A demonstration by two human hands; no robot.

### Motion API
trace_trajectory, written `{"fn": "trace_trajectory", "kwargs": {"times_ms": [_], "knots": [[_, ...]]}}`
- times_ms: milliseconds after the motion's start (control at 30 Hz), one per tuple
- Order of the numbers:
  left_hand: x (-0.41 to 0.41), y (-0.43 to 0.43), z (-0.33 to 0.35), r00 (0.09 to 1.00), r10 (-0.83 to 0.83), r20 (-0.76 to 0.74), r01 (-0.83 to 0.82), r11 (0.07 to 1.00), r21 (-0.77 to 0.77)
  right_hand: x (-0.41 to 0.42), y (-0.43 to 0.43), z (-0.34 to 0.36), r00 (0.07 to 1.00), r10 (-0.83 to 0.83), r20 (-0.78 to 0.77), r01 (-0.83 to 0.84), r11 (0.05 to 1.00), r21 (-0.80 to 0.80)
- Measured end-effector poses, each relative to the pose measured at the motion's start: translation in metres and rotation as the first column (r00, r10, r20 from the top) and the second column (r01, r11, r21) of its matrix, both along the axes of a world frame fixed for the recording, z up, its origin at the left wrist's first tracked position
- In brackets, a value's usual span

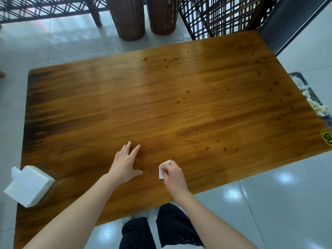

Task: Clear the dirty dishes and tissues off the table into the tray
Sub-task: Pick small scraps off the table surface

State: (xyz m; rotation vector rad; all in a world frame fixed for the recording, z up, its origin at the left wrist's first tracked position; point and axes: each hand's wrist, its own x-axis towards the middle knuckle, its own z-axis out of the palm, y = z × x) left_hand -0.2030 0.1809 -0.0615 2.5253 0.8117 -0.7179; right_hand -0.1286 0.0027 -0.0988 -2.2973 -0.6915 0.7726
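My right hand (172,174) pinches a small folded white tissue (163,168) against the wooden table (111,105) near its front edge. My left hand (125,163) lies flat on the tabletop just to the left, fingers spread and straight. Brown sauce drops and smears (207,147) dot the right half of the table. Beyond the table's right edge, a dark tray (305,83) shows only its rim, with crumpled used tissues (316,106) in it.
A white pack of tissues (28,187) sits at the table's front left corner. Two wicker baskets (129,18) and lattice furniture (224,15) stand behind the table. A yellow number sticker (327,140) is at the right edge. Tiled floor surrounds the table.
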Motion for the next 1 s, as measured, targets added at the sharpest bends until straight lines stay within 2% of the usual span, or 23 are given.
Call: {"fn": "trace_trajectory", "kwargs": {"times_ms": [67, 133, 267, 400, 500, 600, 667, 800, 1000], "knots": [[0.002, 0.002, -0.002, 1.000, -0.006, 0.005, 0.006, 1.000, -0.002, 0.016, -0.008, -0.002, 0.999, 0.053, -0.006, -0.053, 0.998, 0.015], [0.004, 0.004, -0.004, 1.000, -0.014, 0.009, 0.014, 1.000, -0.006, 0.039, -0.018, -0.002, 1.000, 0.012, 0.003, -0.012, 1.000, 0.014], [0.011, 0.006, -0.008, 0.999, -0.033, 0.014, 0.034, 0.999, -0.007, 0.091, -0.049, 0.001, 0.977, -0.202, 0.072, 0.204, 0.979, -0.014], [0.023, 0.005, -0.011, 0.998, -0.059, 0.036, 0.059, 0.998, -0.001, 0.141, -0.094, 0.003, 0.861, -0.484, 0.154, 0.494, 0.869, -0.030], [0.031, 0.005, -0.011, 0.997, -0.070, 0.042, 0.070, 0.997, 0.015, 0.152, -0.100, 0.003, 0.802, -0.567, 0.186, 0.586, 0.808, -0.062], [0.039, 0.004, -0.012, 0.996, -0.076, 0.041, 0.076, 0.997, 0.021, 0.138, -0.077, 0.005, 0.759, -0.623, 0.192, 0.635, 0.772, -0.006], [0.044, 0.003, -0.014, 0.996, -0.087, 0.035, 0.086, 0.996, 0.016, 0.121, -0.057, 0.004, 0.802, -0.581, 0.138, 0.582, 0.812, 0.040], [0.051, 0.002, -0.015, 0.994, -0.108, 0.014, 0.107, 0.994, 0.016, 0.079, -0.028, -0.006, 0.962, -0.245, 0.117, 0.245, 0.969, 0.011], [0.056, 0.006, -0.015, 0.994, -0.112, 0.004, 0.112, 0.993, 0.027, 0.089, -0.041, -0.014, 0.983, 0.034, 0.181, -0.034, 0.999, -0.002]]}}
